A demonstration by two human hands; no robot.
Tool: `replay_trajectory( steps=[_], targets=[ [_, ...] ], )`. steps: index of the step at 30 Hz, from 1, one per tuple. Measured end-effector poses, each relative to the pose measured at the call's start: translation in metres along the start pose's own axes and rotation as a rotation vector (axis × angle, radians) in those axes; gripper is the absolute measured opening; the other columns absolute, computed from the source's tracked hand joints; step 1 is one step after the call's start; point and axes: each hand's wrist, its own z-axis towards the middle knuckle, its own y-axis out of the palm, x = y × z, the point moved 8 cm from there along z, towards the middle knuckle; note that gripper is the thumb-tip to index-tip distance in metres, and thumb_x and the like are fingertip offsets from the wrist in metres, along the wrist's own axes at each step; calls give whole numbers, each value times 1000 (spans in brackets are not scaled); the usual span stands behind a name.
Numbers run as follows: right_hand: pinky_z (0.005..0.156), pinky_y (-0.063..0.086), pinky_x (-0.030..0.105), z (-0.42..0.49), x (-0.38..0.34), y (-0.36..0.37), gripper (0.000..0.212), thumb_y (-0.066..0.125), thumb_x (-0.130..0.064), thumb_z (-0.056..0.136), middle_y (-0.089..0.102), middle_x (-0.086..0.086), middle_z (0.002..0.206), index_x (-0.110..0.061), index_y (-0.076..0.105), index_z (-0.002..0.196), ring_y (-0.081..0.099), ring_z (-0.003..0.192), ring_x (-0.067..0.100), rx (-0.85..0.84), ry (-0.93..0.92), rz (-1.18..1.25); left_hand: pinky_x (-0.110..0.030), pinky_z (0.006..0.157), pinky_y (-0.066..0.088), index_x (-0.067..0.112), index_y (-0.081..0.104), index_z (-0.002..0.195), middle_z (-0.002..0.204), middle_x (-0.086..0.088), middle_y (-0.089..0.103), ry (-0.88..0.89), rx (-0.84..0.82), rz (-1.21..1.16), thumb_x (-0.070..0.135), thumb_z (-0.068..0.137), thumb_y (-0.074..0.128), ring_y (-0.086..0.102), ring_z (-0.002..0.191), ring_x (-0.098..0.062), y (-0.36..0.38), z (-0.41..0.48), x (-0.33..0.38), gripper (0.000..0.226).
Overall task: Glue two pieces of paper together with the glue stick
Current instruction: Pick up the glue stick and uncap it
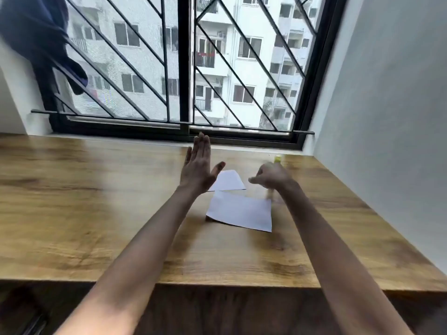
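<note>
Left hand (pixel 198 165) flat, released above far paper (pixel 229 181); right hand (pixel 271 176) blurred, grip unclear; near paper (pixel 242 211) just beside.

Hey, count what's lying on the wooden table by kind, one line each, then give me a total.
White paper pieces: 2, the far paper and the near paper
Yellow-capped item, likely the glue stick, blurred: 1
Total: 3
Both hands, left hand and right hand, are above the table, not counted.
</note>
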Motion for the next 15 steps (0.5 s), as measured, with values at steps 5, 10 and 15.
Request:
replay_trajectory(
  steps=[5,10,15],
  targets=[
    [66,48,29,-28,35,29,57,76,-46,72,58,6,75,1,68,102,53,64,16,-301,183,30,-35,118,-9,12,19,148,158,-6,12,-33,-67,-64,41,96,37,1,147,-16,17,-20,-20,62],
    [56,41,22,-28,36,40,43,83,-33,68,63,3,90,-8,67,100,53,69,10,-319,168,93,-40,117,-10,17,71,99,115,-6,68,-84,29,-152,29,92,49,49,127,-17,17,-20,-33,26],
    [58,47,22,-21,45,42,16,77,-13,75,65,5,87,-17,62,80,61,77,19,-320,138,369,-49,114,-2,26,70,100,116,2,68,-169,-55,-127,30,88,55,41,132,-13,24,-10,-50,20]
  ],
)
